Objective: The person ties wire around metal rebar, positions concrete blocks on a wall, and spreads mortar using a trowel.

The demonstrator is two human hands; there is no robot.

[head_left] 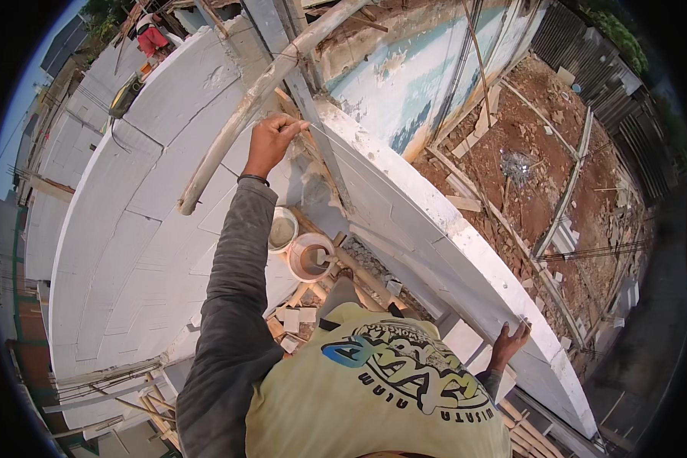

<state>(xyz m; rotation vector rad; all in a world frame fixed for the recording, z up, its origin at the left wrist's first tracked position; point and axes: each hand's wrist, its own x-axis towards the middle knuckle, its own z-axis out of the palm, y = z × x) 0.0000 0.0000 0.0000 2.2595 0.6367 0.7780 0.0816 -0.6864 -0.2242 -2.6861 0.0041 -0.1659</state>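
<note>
My left hand (275, 143), in a grey sleeve, pinches a thin pale string at a grey vertical post (324, 160), beside a pale wooden pole (206, 175). The string slants down to the right from my fingers along the white block wall (435, 229). My right hand (511, 342) is at that wall's edge on the lower right, fingers bent round something too small to make out. Below me two buckets, one white (281, 233) and one pinkish (307, 259), stand among bamboo poles (370, 286), near my foot.
Another white block wall (130, 252) curves on the left. A person (153, 38) in red shorts is at the upper left near a yellow-black tool (128, 95). Weathered painted wall (389, 91), dirt yard (534, 183) with planks and rubble, and corrugated fence (603, 91) lie right.
</note>
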